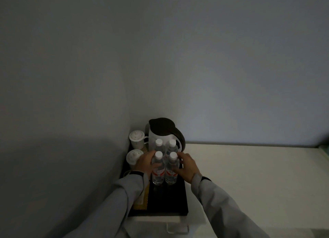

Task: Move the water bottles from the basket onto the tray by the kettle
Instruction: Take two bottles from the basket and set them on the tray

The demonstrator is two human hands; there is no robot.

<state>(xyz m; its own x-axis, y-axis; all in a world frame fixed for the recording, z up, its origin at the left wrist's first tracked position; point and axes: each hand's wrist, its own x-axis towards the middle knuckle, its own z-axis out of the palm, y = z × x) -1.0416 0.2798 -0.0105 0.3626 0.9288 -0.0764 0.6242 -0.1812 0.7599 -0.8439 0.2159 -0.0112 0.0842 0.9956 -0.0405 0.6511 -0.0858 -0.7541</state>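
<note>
Several clear water bottles with white caps and red-and-white labels stand upright on a black tray [170,202], just in front of a white kettle [164,131] with a dark lid. Two stand at the back [159,145] [172,146] and two at the front. My left hand [146,162] wraps the front-left bottle [158,173], thumb across its front. My right hand [187,166] closes on the front-right bottle [171,174] from the right. The basket is out of view.
The room is dim. Two white lidded cups [136,138] [133,157] sit on the tray's left side, against the wall corner. A yellow card [141,200] lies along the tray's left edge. A white cable [176,228] lies before the tray. The white tabletop [249,175] extends right.
</note>
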